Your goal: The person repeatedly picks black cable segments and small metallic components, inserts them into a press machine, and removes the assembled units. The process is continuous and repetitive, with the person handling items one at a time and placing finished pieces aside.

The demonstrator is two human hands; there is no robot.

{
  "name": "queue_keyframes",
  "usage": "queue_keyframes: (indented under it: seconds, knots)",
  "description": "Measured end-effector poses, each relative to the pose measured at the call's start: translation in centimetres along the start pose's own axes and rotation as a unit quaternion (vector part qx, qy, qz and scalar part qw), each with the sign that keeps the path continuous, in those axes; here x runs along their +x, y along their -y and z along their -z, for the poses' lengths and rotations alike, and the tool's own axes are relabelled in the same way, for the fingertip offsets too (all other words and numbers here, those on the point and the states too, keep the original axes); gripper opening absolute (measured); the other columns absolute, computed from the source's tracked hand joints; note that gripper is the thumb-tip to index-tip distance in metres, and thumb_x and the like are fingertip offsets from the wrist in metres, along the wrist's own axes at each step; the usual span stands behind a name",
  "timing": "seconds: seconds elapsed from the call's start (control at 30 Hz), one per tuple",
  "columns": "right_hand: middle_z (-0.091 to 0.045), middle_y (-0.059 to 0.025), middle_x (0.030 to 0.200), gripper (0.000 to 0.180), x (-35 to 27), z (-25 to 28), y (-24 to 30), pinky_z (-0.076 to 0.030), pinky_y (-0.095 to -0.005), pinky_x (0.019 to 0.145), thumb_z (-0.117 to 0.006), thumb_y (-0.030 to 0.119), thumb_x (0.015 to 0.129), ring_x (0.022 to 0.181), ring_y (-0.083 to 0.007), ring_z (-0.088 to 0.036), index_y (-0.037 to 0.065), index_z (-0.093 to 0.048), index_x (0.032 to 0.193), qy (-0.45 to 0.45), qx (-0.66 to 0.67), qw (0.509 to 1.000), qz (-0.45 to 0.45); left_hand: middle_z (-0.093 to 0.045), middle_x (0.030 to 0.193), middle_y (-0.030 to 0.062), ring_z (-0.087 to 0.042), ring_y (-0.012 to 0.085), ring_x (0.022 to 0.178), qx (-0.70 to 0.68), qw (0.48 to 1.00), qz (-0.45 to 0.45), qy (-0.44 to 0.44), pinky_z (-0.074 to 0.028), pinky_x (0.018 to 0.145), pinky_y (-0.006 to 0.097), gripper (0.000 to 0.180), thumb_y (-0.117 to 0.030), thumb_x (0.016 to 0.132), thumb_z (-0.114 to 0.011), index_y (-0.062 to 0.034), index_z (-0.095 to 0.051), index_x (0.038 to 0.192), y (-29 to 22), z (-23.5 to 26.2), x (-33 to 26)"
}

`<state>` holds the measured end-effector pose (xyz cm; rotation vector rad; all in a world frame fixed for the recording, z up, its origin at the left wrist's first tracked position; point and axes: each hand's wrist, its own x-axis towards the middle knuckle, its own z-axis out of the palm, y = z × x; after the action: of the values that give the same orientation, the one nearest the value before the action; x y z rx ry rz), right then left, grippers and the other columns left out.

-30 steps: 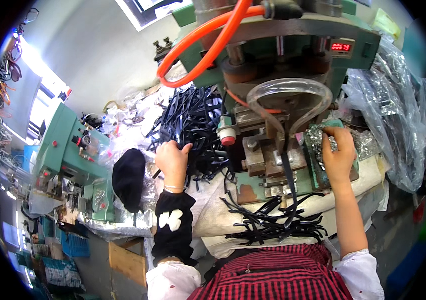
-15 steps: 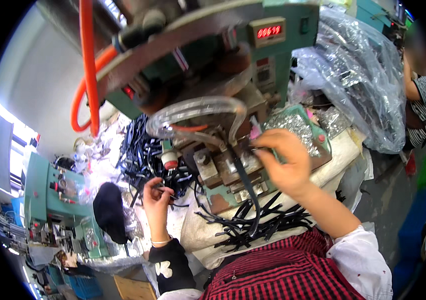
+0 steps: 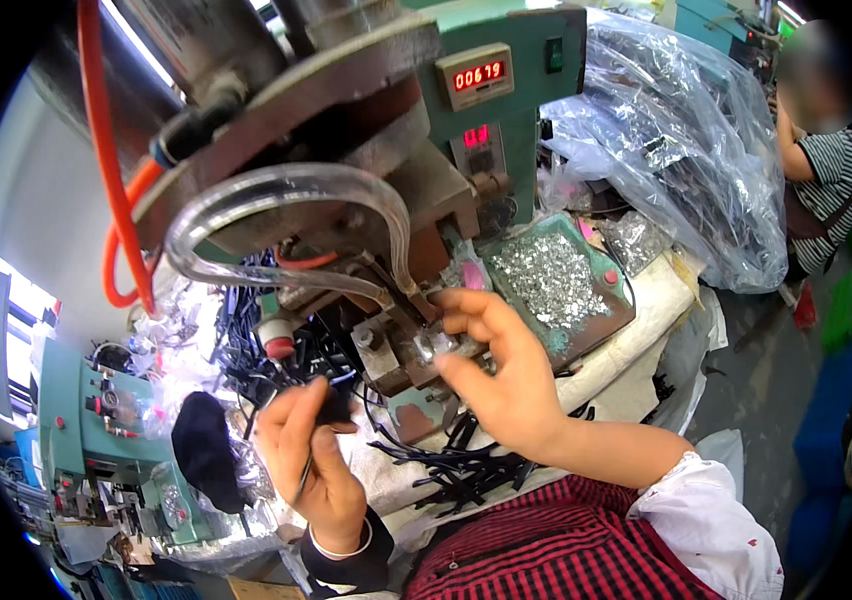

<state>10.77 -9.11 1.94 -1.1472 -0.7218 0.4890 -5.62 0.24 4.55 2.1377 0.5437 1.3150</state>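
The person stood at a green bench press machine (image 3: 506, 110) with a clear looped hose and an orange hose. The step in hand looked like loading a small metal part into the press. The right hand (image 3: 501, 375) had its fingers pinched narrow around a small silvery fitting (image 3: 436, 345) at the grey metal die block (image 3: 391, 355) under the press head. The left hand (image 3: 311, 465), lower and just left of the block, was closed on a thin black strap (image 3: 331, 405). The next move would probably call for bringing the strap's end up to the fitting and lining them up carefully. A green tray of silvery fittings (image 3: 556, 280) lay just beyond the right hand, and loose black straps (image 3: 456, 470) lay below it.
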Motion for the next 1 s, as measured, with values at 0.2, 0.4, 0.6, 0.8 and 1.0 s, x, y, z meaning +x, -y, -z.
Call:
queue_keyframes:
  seconds: [0.2,0.4,0.6,0.8,1.0]
  knots:
    - [-0.066,-0.0134,0.109,0.037,-1.0,10.3,0.6,-0.046,-0.0463,0.097,-0.076,0.009,0.076,0.111,-0.0347,-0.058,0.003,-0.067,0.112,-0.011,-0.504,0.849,0.16,-0.074,0.1,0.0134,-0.071,0.0225,0.077,0.026,0.965,-0.252,0.068,-0.055,0.063,0.03,0.03,0.0,0.073,-0.081,-0.0037,-0.075,0.102,0.8,-5.0,-0.5]
    - [-0.065,-0.0121,0.094,0.028,-1.5,14.7,-6.1,-0.048,-0.0438,0.086,-0.079,0.012,0.073,0.097,-0.0334,-0.059,0.005,-0.069,0.099,-0.126,-0.629,0.757,0.123,-0.073,0.085,0.0069,-0.067,0.018,0.063,0.052,0.949,-0.3,0.078,-0.048,0.049,0.027,0.029,-0.002,0.068,-0.087,-0.0061,-0.075,0.094,1.7,-7.6,-0.2]
    - [-0.064,-0.0075,0.081,0.012,3.2,13.4,-5.6,-0.048,-0.0427,0.081,-0.079,0.011,0.075,0.09,-0.0305,-0.06,0.007,-0.069,0.08,-0.141,-0.562,0.798,0.164,-0.073,0.087,0.0065,-0.062,0.0145,0.057,0.052,0.935,-0.34,0.088,-0.042,0.046,0.026,0.027,-0.005,0.069,-0.086,-0.0077,-0.075,0.094,2.4,-7.4,0.4]
    - [-0.066,-0.0085,0.101,0.012,2.8,13.4,-7.2,-0.049,-0.0431,0.087,-0.076,0.012,0.076,0.109,-0.0318,-0.059,0.007,-0.067,0.081,-0.074,-0.565,0.795,0.209,-0.073,0.086,0.0061,-0.063,0.0147,0.058,0.04,0.94,-0.331,0.07,-0.042,0.045,0.026,0.026,-0.006,0.069,-0.087,-0.0078,-0.075,0.092,2.6,-7.8,0.1]
    - [-0.069,-0.0137,0.101,0.015,3.9,13.6,-8.7,-0.052,-0.0432,0.082,-0.072,0.007,0.078,0.101,-0.0346,-0.065,0.002,-0.066,0.091,-0.008,-0.525,0.822,0.221,-0.072,0.102,0.0158,-0.069,0.0265,0.075,0.001,0.973,-0.162,0.164,-0.057,0.069,0.034,0.026,0.009,0.075,-0.071,-0.0037,-0.075,0.098,-0.6,-4.6,-0.7]
